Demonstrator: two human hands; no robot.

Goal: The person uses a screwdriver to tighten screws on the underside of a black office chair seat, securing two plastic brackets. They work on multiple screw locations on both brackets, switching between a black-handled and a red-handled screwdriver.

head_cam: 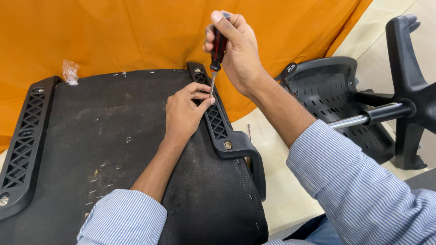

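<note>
A black fabric-covered chair seat [104, 145] lies upside down in front of me. A black plastic armrest bracket [219, 122] with a lattice pattern runs along its right side. My right hand [236, 50] grips a screwdriver [218, 47] with a red and black handle, held upright with its tip down on the bracket. My left hand [184, 111] rests on the seat and pinches the screwdriver's metal shaft near the tip. A bolt head [227, 144] shows lower on the bracket, another [197, 71] at its top end.
A second lattice bracket [20, 140] lies along the seat's left edge. A small clear plastic bag [70, 72] sits at the back left. Orange cloth [113, 31] covers the surface behind. To the right lie a black perforated chair part [331, 90] and a wheel base [408, 68] with a chrome cylinder [349, 121].
</note>
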